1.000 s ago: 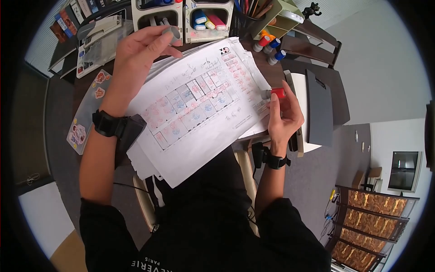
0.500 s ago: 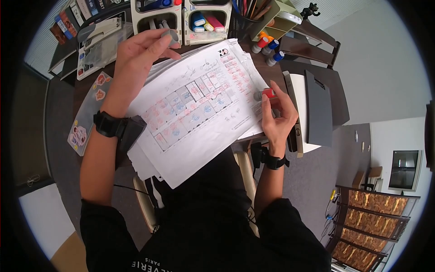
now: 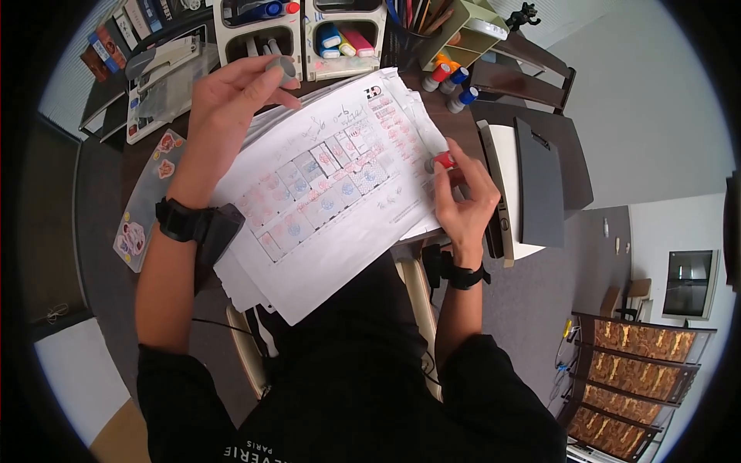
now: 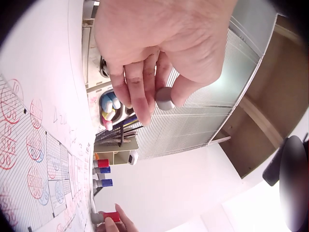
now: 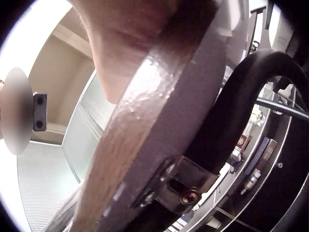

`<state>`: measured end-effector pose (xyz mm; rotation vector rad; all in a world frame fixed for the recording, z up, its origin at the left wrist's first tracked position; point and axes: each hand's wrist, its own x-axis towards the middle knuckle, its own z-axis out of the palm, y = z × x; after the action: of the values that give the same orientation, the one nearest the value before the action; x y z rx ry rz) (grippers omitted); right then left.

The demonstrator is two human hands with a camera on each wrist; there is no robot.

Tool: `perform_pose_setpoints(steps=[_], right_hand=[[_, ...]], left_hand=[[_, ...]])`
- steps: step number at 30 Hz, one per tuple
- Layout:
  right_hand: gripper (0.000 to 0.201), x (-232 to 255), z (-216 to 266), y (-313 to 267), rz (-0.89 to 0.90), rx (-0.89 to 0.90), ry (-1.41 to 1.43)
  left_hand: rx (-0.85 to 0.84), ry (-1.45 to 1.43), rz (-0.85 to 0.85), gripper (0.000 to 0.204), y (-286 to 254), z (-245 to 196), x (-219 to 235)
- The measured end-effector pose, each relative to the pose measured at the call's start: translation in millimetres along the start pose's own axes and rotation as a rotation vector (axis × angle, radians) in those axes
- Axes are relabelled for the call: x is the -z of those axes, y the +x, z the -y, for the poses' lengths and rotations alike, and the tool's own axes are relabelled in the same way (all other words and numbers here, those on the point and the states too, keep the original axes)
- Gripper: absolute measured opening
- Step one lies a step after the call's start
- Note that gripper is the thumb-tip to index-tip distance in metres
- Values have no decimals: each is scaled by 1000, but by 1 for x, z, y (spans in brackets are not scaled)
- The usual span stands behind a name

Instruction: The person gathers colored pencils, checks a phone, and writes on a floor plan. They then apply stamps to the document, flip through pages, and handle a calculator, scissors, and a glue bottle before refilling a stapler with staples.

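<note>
My left hand (image 3: pixel 224 112) pinches a round grey cap (image 3: pixel 282 69) between thumb and fingers, above the top left edge of the papers. In the left wrist view the same cap (image 4: pixel 165 98) shows at the thumb tip. My right hand (image 3: pixel 469 197) holds a small red and grey stamp (image 3: pixel 444 160) over the right edge of the printed sheet (image 3: pixel 340 239). Red and blue round marks cover the plan drawn on that sheet. The right wrist view shows part of the hand (image 5: pixel 125 43) beside the table edge, with its fingers hidden.
Organiser boxes (image 3: pixel 308 46) with pens and highlighters stand at the back, next to a pen cup (image 3: pixel 405 38). Red and blue capped stamps (image 3: pixel 463 99) stand right of the papers. A dark folder (image 3: pixel 540 185) lies at the right, a stickered clear sheet (image 3: pixel 147 208) at the left.
My right hand has moved left with the red and grey stamp, further over the sheet. The left hand still pinches the cap, and the head view has shifted slightly.
</note>
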<state>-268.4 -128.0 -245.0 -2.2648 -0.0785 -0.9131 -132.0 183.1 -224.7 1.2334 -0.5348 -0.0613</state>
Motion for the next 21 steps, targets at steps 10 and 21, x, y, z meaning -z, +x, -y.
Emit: perform_pose_setpoints(steps=[10,21], right_hand=[[36,10,-8,-16,-104,-172,253],[34,8,1,-10,-9,77,108]], left_hand=[[-11,-56,-15,37,-1,1,-1],[-1,-47,0,36,-2,-4,-4]])
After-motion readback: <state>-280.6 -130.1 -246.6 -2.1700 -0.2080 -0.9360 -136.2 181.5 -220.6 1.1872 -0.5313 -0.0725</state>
